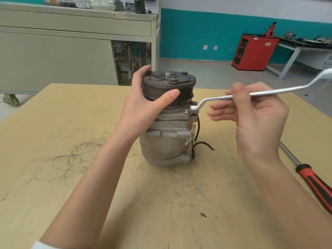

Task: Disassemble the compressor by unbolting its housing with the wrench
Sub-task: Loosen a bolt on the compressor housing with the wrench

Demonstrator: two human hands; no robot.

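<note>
A grey metal compressor (pixel 167 141) stands upright on the table, its dark grooved pulley (pixel 168 83) on top. My left hand (pixel 143 101) grips the pulley from the left, thumb across its front. A silver offset ring wrench (pixel 280 89) has its ring end sitting on a housing bolt (pixel 193 109) at the compressor's right shoulder. My right hand (pixel 255 112) pinches the wrench shaft between thumb and forefinger, while the other fingers stretch out straight towards the compressor. Another bolt head (pixel 186 110) shows just left of the ring end. Black wires (pixel 203 144) hang off the housing's right side.
The tan, scuffed tabletop (pixel 89 177) carries a red-and-black handled screwdriver (pixel 312 180) at the right edge. A beige cabinet on castors (pixel 57 51) stands behind the table. A red tool cabinet (pixel 253 52) and a white bench (pixel 305 51) stand at the far right.
</note>
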